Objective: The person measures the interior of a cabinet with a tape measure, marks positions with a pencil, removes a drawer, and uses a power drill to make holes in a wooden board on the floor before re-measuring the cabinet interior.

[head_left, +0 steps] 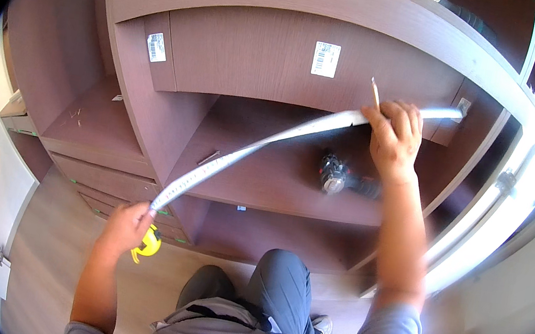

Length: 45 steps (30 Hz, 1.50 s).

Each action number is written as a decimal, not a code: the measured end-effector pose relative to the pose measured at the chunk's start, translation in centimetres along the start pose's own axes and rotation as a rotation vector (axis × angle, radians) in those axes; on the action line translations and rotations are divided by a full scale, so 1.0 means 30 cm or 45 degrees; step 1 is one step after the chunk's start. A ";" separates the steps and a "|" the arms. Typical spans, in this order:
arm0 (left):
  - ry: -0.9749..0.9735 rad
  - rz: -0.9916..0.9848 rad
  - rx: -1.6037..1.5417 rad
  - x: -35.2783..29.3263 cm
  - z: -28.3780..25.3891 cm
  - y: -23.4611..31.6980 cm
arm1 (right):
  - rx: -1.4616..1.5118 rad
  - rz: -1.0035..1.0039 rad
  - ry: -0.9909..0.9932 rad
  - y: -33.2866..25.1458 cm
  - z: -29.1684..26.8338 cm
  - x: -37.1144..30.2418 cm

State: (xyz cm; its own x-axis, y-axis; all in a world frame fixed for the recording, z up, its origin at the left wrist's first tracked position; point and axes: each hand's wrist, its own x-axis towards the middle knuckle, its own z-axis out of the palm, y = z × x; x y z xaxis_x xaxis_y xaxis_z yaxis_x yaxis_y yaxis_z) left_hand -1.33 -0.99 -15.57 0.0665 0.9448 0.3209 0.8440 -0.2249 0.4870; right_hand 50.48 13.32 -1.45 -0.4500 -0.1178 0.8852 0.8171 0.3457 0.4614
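Brown cabinet filled the background. Tape blade, apparently thin and springy, would likely handle lightly and bend; its case offered the firmest hold. Left hand clasped that case, which protruded rightward; right hand gripped a pencil and, as far as blur allowed, the blade, which extended beyond it rightward.

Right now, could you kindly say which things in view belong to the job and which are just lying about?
In use:
yellow tape measure, at the left hand
tape blade, stretched to the right hand
pencil, in the right hand

Apparently lying about:
dark power tool, on the shelf
small slender item, same shelf
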 end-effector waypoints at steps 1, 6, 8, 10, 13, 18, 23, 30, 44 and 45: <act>-0.033 0.107 0.006 -0.001 0.023 0.000 | 0.038 -0.053 -0.017 -0.005 -0.023 -0.008; 0.022 0.472 0.006 0.068 0.088 0.136 | 0.300 -0.307 -0.129 -0.147 -0.113 0.031; 0.035 0.562 -0.037 0.126 0.114 0.216 | 0.399 -0.427 -0.128 -0.224 -0.091 0.054; 0.007 0.637 -0.060 0.189 0.153 0.227 | 0.523 -0.551 -0.191 -0.341 -0.032 0.122; -0.009 0.601 -0.358 0.304 0.265 0.347 | 0.579 -0.398 -0.240 -0.425 -0.021 0.109; 0.037 0.500 -0.764 0.416 0.345 0.443 | 0.671 -0.170 -0.079 -0.543 -0.160 0.034; 0.246 0.829 -0.692 0.599 0.302 0.585 | 0.723 -0.127 -0.487 -0.551 -0.292 -0.130; 0.093 0.886 -0.665 0.615 0.282 0.621 | 0.518 0.487 -0.550 -0.558 -0.483 -0.217; -0.174 1.053 -1.074 0.202 0.409 0.676 | 1.735 1.640 -1.368 -0.705 -0.473 -0.353; -0.184 1.084 -1.065 0.202 0.399 0.686 | 1.645 1.677 -1.515 -0.722 -0.452 -0.370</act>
State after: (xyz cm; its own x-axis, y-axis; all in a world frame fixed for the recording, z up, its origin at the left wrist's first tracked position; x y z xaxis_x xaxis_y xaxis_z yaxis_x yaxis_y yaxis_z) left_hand 22.83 2.97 -13.32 0.5396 0.4236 0.7276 -0.1029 -0.8245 0.5564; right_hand 42.67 -5.47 -20.46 -0.3591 0.9279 -0.1000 0.3631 0.0402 -0.9309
